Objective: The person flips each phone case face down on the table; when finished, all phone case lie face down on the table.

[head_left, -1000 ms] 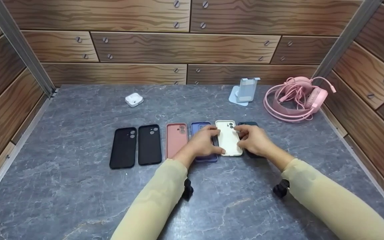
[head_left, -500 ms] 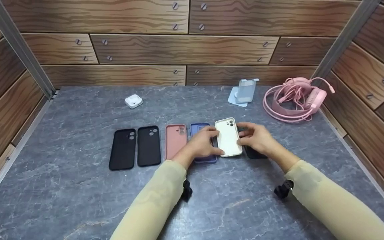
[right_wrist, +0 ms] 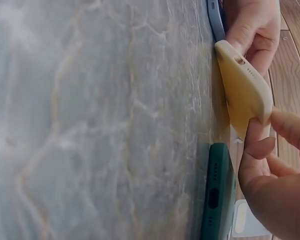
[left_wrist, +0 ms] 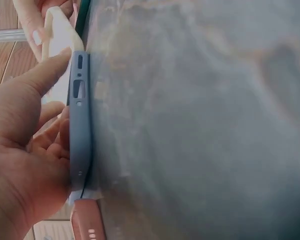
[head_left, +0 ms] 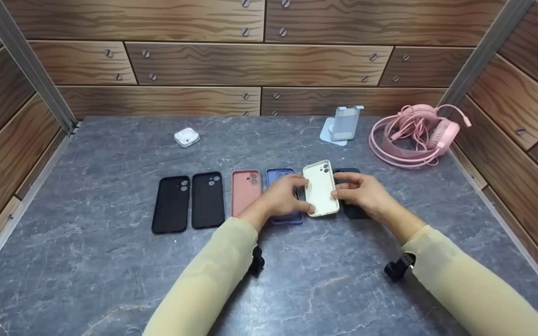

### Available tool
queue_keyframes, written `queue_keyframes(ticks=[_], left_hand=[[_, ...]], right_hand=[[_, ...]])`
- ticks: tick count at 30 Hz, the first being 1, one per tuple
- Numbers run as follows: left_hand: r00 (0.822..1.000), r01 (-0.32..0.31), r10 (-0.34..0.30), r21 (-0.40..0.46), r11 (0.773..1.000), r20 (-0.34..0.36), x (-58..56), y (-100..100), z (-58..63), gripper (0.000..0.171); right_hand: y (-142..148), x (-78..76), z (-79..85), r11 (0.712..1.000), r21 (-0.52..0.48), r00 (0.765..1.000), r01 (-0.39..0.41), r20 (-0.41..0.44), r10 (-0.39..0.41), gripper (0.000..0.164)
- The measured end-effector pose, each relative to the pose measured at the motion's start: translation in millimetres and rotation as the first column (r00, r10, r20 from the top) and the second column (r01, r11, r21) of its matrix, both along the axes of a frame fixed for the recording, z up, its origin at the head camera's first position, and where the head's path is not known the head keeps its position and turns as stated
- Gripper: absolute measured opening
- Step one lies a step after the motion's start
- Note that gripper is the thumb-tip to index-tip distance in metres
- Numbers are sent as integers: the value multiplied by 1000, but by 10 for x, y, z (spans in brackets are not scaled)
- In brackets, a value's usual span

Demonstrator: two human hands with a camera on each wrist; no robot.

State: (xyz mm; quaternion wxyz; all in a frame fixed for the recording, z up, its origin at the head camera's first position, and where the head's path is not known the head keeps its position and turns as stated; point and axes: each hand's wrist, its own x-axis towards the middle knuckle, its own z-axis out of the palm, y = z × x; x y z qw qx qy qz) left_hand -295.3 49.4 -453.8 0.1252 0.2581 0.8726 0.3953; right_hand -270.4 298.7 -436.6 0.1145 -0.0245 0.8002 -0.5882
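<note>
A cream phone case (head_left: pixel 321 190), open side up, is raised at its right side and turned slightly. My right hand (head_left: pixel 362 195) pinches its right edge between thumb and fingers, while my left hand (head_left: pixel 279 198) holds its left edge, thumb near the bottom corner. The right wrist view shows the cream case (right_wrist: pixel 245 87) tilted off the table. Under my left hand lies a blue phone case (head_left: pixel 288 219), partly covered. A dark green phone case (right_wrist: pixel 217 195) lies beneath my right hand. Left of these rest a pink phone case (head_left: pixel 244 191) and two black phone cases (head_left: pixel 171 205).
At the back of the marbled table (head_left: pixel 110 280) sit a small white square case (head_left: pixel 187 137) and a pale blue phone stand (head_left: pixel 345 123). Pink headphones (head_left: pixel 442 136) with coiled cable stand at the right. Wood-patterned panels (head_left: pixel 194 65) enclose the table.
The cream phone case has tilted, its right side rising and its top turning left. My right hand has shifted slightly right; my left hand keeps nearly the same place.
</note>
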Motion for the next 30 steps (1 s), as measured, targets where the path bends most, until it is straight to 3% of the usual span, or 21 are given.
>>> queue_keyframes(ticks=[4, 9, 12, 16, 21, 30], left_hand=[[998, -42, 39, 57, 997, 47, 15, 2, 86, 75], [996, -39, 40, 15, 999, -78, 77, 56, 200, 77], [993, -26, 26, 10, 1000, -116, 119, 107, 239, 79], [991, 7, -3, 28, 1000, -132, 167, 186, 242, 80], [994, 34, -29, 45, 998, -103, 209, 254, 208, 86], [997, -1, 9, 108, 994, -80, 236, 320, 183, 95]], right_hand=[[-2, 14, 21, 1000, -1, 1000, 7, -8, -7, 69], [-4, 27, 54, 1000, 6, 1000, 20, -7, -20, 70], [-1, 21, 58, 1000, 3, 1000, 21, -6, -21, 70], [-2, 14, 53, 1000, -18, 1000, 22, -4, -22, 69], [-15, 19, 62, 998, -58, 1000, 8, -5, -8, 69], [-42, 19, 95, 994, -107, 1000, -15, 5, 16, 68]])
